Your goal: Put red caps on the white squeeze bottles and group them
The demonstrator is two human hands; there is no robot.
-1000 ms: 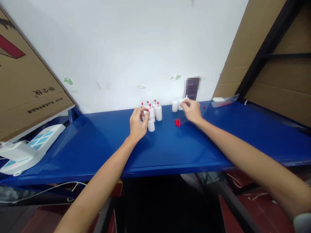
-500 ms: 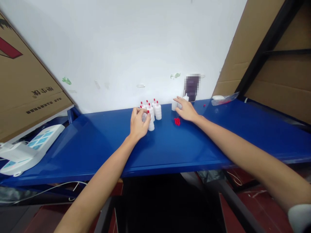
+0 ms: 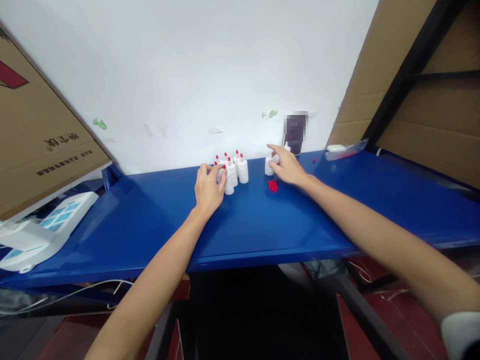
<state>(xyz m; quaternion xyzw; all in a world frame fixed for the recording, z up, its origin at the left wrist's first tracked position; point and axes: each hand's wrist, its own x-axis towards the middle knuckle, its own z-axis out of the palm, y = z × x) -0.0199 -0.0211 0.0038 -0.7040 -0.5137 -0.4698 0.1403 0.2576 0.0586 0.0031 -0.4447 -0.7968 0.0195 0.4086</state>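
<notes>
My left hand (image 3: 210,189) is closed, thumb and forefinger pinching the top of a white squeeze bottle (image 3: 228,189) near its red tip cap (image 3: 224,167). That bottle is upright in front of several other white bottles with red caps (image 3: 243,171), partly hidden by my fingers. My right hand (image 3: 288,166) has its thumb and fingers around the upper part of another white bottle (image 3: 269,167), forefinger stretched out above. More white bottles stand behind this hand, mostly covered. In front of it sits a cluster of loose red caps (image 3: 272,186).
A blue table (image 3: 157,220) runs along a white wall. A dark phone-like object (image 3: 294,137), partly blurred out, leans there. At right are a single red cap (image 3: 314,161) and a clear plastic bag (image 3: 347,151). A white power strip (image 3: 62,220) and carton (image 3: 48,125) are at left.
My left hand and its bottle have moved slightly left and away, closer to the capped group. The bottle at my right hand has come a little nearer to me.
</notes>
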